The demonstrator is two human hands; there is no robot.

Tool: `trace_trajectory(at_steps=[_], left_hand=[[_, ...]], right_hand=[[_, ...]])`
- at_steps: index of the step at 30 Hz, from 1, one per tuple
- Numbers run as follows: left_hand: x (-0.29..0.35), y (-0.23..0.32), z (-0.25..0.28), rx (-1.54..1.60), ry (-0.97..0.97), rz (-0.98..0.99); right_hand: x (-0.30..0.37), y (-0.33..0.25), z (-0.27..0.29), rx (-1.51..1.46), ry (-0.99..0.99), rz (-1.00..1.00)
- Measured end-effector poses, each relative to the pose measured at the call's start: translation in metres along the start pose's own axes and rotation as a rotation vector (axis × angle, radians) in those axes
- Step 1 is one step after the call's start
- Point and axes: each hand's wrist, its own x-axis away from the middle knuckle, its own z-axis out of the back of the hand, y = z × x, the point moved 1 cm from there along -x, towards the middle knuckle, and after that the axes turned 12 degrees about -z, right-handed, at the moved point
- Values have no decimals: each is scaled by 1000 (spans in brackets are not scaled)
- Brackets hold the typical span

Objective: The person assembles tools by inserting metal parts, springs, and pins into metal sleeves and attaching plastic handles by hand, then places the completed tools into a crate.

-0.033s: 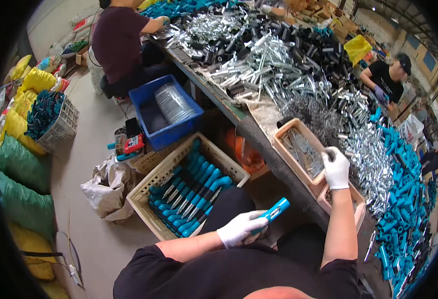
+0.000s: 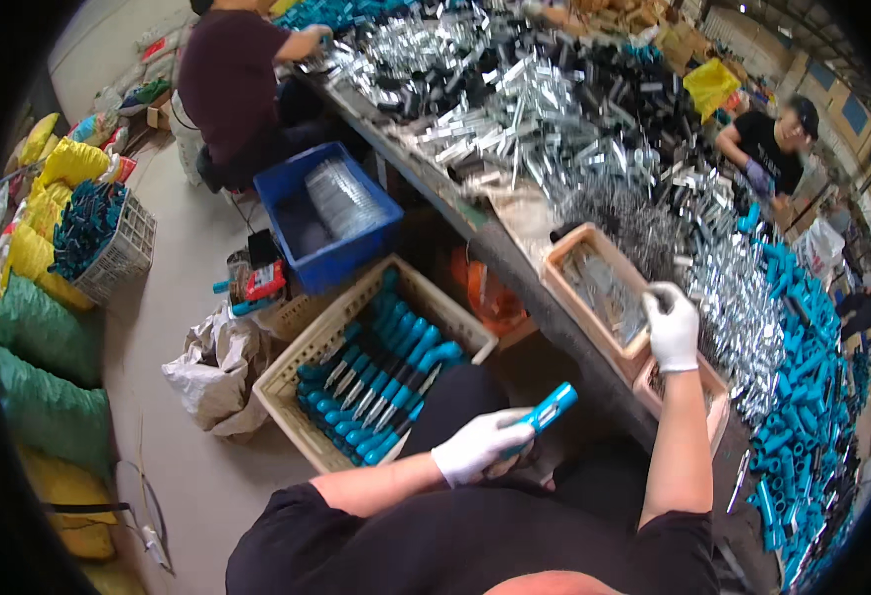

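Two white-gloved hands to mind. Left hand (image 2: pixel 483 444): grip closed around a teal, cylindrical plastic handle (image 2: pixel 552 406), out in front of the body, pale slot-like patch facing up. Right hand (image 2: pixel 673 327): fingers curled at the edge of a tan, oblong plastic tray (image 2: pixel 582 317) of flat grey metal pieces (image 2: pixel 597 283), on the desk (image 2: pixel 508 258); grip partly closed, contents hidden, impossible to tell. Best, probably, to hold the handle firm, tilt the patch toward the eyes, and pinch single pieces by their edges, without dragging neighbours over the rim. Brands and writing: pale lettering on the black cloth shirt (image 2: pixel 765 149) across the desk, too small to read; likewise any print on a red packet (image 2: pixel 262 283) near the blue plastic bin (image 2: pixel 353 256).
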Motion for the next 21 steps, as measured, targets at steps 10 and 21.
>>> trace_trajectory(at_steps=[10,21], left_hand=[[-11,11,-13,-9,-4,-49],[-15,5,-36,-176,25,-65]], right_hand=[[108,-50,-2,-240,-672,-295],[127,-44,12,105,-423,292]])
